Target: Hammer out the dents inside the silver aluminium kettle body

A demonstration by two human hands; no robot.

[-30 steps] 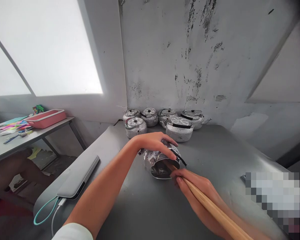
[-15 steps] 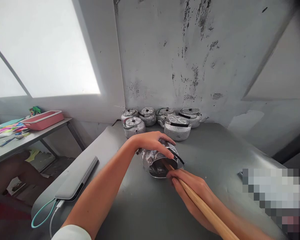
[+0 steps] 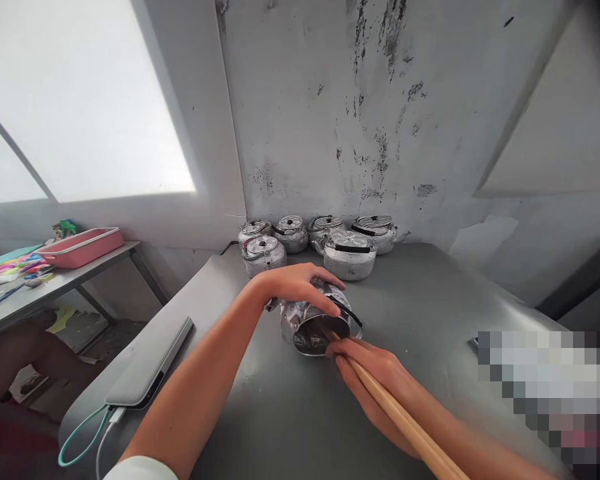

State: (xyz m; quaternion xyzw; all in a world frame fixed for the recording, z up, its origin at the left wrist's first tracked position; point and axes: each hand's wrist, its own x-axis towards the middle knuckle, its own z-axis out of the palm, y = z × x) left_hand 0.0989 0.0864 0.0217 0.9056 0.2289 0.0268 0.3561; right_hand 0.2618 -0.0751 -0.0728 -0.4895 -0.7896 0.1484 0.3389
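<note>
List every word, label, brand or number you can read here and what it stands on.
None can be read.
The kettle under the left hand, the wooden stick in the right hand and the kettles by the wall show no lettering.
The grey device shows no mark; the bright items on the side table are too small to tell.

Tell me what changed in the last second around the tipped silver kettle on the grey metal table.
Nothing was grasped or let go; only the view shifted slightly. The left hand still presses on the tipped silver metal kettle, and the right hand still grips the long wooden stick, its tip in the kettle's mouth. The six lidded silver kettles by the wall stay put.
</note>
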